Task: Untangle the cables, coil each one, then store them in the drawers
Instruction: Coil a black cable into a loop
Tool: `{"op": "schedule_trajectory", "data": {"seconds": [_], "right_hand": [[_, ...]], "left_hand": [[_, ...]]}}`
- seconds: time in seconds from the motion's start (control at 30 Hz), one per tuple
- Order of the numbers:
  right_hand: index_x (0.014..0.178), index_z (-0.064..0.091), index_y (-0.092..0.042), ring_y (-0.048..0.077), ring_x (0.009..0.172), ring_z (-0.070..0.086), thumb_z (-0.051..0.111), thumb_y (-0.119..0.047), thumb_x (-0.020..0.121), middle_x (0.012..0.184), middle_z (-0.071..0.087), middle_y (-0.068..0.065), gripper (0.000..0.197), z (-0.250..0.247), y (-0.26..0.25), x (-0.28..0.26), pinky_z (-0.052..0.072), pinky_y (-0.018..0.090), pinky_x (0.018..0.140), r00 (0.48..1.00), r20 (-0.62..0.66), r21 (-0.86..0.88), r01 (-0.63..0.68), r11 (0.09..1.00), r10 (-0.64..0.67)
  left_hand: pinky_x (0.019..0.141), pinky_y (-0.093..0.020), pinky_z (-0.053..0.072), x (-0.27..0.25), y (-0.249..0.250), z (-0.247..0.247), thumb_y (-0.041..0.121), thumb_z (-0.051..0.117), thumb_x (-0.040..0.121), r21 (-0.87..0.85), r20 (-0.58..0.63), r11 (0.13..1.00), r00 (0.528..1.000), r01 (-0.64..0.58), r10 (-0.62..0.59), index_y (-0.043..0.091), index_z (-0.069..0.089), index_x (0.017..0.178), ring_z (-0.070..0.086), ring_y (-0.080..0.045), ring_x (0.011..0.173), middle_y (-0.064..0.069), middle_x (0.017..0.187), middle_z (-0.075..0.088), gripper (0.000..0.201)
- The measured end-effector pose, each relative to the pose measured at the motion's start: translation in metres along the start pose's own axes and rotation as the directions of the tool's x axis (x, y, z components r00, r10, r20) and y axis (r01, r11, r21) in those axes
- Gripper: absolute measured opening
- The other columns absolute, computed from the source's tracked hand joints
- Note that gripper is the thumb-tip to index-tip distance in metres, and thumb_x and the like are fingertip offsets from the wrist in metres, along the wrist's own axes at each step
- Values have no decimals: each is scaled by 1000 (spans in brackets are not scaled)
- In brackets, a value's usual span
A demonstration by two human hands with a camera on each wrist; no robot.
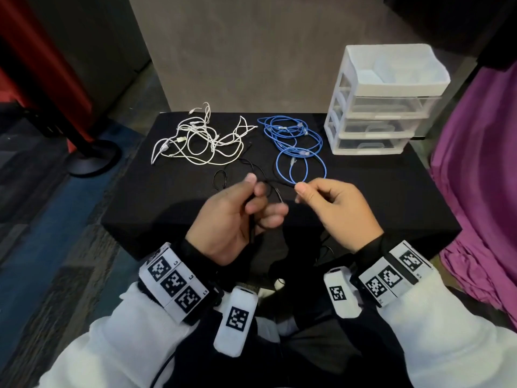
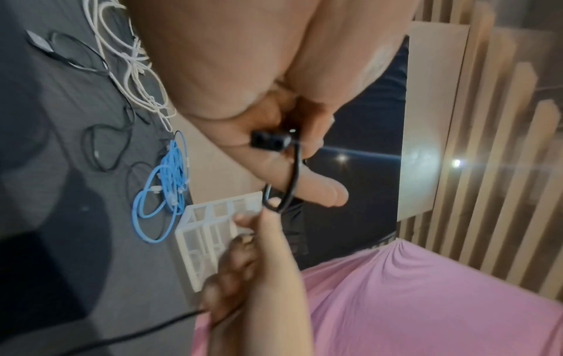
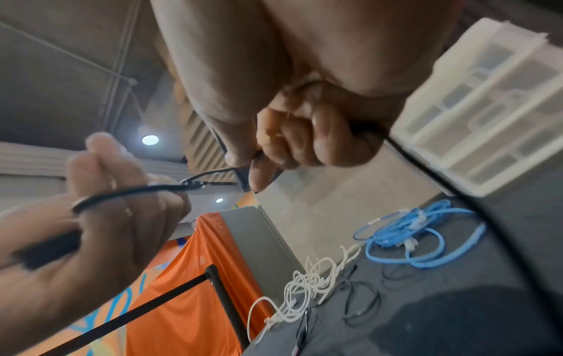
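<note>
A thin black cable [image 1: 279,185] stretches between my two hands above the table's near edge. My left hand [image 1: 260,197] curls round it, with the black plug [image 2: 268,140] at its palm and a loop [image 2: 291,175] over a finger. My right hand [image 1: 300,191] pinches the cable between thumb and forefinger, and the rest hangs down past the table edge. More black cable [image 1: 223,177] lies in loops on the black table [image 1: 391,197]. Behind it sit a white cable tangle [image 1: 201,138] and a blue cable tangle [image 1: 296,144].
A white three-drawer plastic unit [image 1: 377,107] stands at the table's back right corner, its drawers pushed in and an open tray on top. Purple cloth [image 1: 481,177] hangs to the right. A black post with a round base [image 1: 92,158] stands on the floor at left.
</note>
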State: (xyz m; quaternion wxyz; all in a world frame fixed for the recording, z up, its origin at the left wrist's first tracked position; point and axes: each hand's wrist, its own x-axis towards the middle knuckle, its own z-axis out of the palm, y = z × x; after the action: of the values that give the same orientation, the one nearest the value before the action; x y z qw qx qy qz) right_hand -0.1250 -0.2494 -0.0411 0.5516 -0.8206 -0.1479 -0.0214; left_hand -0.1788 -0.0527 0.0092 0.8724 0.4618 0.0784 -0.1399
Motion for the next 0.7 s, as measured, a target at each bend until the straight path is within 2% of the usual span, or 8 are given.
{"op": "schedule_trajectory", "data": {"seconds": [0.1, 0.2, 0.3, 0.4, 0.47, 0.53, 0.6, 0.7], "right_hand": [[87, 76, -19, 2, 55, 46, 59, -36, 104, 56, 53, -8, 30, 10, 4, -15, 39, 28, 60, 981, 175, -25, -82, 996, 86], [101, 76, -19, 13, 49, 47, 55, -35, 106, 56, 53, -2, 28, 21, 1, -36, 43, 29, 53, 896, 422, -19, -146, 989, 140], [106, 74, -23, 14, 53, 53, 57, -32, 106, 59, 59, -1, 20, 21, -12, -43, 48, 32, 60, 825, 554, -67, -85, 994, 108], [99, 75, -23, 14, 60, 55, 60, -23, 103, 67, 64, 3, 15, 10, -31, -39, 48, 36, 66, 832, 555, -90, 61, 994, -1], [95, 76, -25, 22, 70, 63, 63, -24, 99, 76, 70, 6, 13, 0, -43, -30, 54, 41, 72, 862, 502, -127, 152, 980, -69], [92, 77, -24, 26, 75, 67, 70, -26, 95, 79, 72, 7, 8, -8, -51, -19, 54, 44, 76, 894, 434, -138, 188, 972, -111], [82, 74, -22, 20, 64, 62, 82, -27, 87, 71, 70, 1, 11, -15, -56, -7, 54, 38, 69, 930, 350, -148, 176, 973, -115], [71, 60, -17, 3, 52, 50, 93, -33, 72, 57, 63, -9, 36, -23, -59, 3, 44, 27, 59, 960, 263, -214, 154, 965, -95]], "left_hand": [[73, -26, 61, 9, 10, -2, 31, 32, 110, -128, 4, 981, 989, -144, 146, 15, 48, 80, 73, -24, 106, -11, 98, 74, 38], [86, -41, 62, 19, 8, -6, 23, 31, 111, -35, -63, 961, 960, -274, 272, 11, 48, 85, 65, -28, 123, -26, 128, 66, 33], [89, -47, 60, 23, -8, -15, 24, 36, 110, 308, -89, 864, 892, -398, 443, 10, 50, 86, 62, -21, 127, -18, 131, 66, 31], [86, -40, 61, 17, -20, -23, 28, 40, 107, 671, 149, 580, 851, -462, 504, 24, 54, 88, 64, -12, 122, -3, 126, 69, 25], [78, -28, 58, 12, -21, -24, 26, 40, 108, 821, 284, 340, 844, -459, 455, 34, 51, 86, 69, -4, 103, 10, 108, 71, 27], [69, -27, 52, 8, -20, -21, 26, 40, 109, 868, 332, 230, 858, -440, 391, 33, 49, 81, 70, -6, 78, 12, 83, 69, 31], [62, -35, 51, 4, -19, -16, 31, 38, 110, 849, 283, 360, 908, -387, 308, 24, 52, 82, 68, -18, 60, 1, 65, 65, 32], [56, -28, 44, -1, -16, -11, 29, 34, 111, 813, 212, 517, 963, -268, 167, 10, 60, 94, 57, -19, 50, 0, 59, 64, 37]]}}
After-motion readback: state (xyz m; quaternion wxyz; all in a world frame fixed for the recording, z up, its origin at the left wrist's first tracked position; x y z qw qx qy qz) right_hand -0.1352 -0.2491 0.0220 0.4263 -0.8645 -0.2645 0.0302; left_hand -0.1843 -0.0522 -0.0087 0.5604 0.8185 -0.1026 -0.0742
